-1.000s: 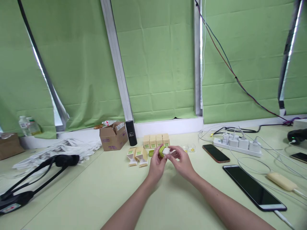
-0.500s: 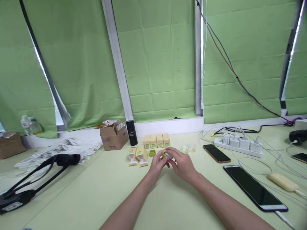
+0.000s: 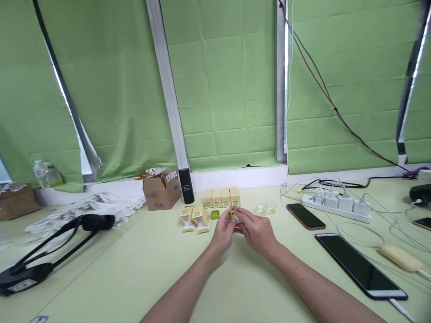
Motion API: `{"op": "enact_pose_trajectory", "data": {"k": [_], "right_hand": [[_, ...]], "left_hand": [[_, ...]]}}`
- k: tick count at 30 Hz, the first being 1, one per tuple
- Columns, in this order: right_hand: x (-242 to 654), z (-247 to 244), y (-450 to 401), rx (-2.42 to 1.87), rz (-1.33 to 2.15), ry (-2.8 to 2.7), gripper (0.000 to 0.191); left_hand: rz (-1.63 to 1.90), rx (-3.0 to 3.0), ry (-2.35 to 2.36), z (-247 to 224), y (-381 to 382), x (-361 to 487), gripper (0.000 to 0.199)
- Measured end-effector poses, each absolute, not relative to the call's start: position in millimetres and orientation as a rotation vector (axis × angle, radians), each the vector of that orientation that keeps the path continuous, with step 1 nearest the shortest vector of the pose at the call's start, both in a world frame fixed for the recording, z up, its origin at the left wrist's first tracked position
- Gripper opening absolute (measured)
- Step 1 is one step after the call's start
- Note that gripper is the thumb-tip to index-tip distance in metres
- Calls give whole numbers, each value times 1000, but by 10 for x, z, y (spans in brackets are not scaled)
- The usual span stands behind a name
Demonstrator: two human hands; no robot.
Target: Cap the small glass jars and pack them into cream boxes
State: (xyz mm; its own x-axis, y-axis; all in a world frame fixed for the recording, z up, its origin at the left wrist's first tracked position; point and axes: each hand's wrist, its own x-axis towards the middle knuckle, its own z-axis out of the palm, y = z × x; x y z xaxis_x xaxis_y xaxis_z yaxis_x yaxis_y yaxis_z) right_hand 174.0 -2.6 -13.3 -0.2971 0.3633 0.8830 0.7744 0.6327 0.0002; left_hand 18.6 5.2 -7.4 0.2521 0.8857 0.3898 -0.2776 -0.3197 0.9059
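Observation:
Both of my hands meet above the table around a small green-and-white object (image 3: pixel 232 215), whose kind I cannot make out. My left hand (image 3: pixel 221 234) grips its green end from the left. From the right, my right hand (image 3: pixel 258 231) pinches the white end, and the fingers hide much of it. Just left of my fingertips lies a small green open case or lid (image 3: pixel 214 214). Beyond it stands a row of small tan boxes (image 3: pixel 216 198). Two opened tan boxes (image 3: pixel 200 219) rest left of my left hand. Small clear round containers (image 3: pixel 271 208) with yellow inside sit behind my right hand.
On the right lie a black-screened phone (image 3: pixel 305 216), a larger phone (image 3: pixel 360 264), a white power strip (image 3: pixel 336 207) and loose cables. A cardboard box (image 3: pixel 161 194) and black cylinder (image 3: pixel 186 186) stand at the back; a black headset (image 3: pixel 57 251) lies left.
The view has shifted slightly, so things on the table appear a little further right. My fingers have changed position a little around the green-and-white object, which both hands still hold.

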Motion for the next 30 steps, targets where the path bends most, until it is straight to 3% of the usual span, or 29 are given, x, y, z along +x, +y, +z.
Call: {"op": "enact_pose_trajectory", "data": {"k": [14, 30], "right_hand": [[1708, -172, 46, -758, -533, -1956, 51], [1661, -96, 18, -643, -542, -1886, 49]], "left_hand": [[1513, 1483, 735, -36, -62, 312, 41], [1639, 1468, 855, -7, -159, 401, 36]]}}
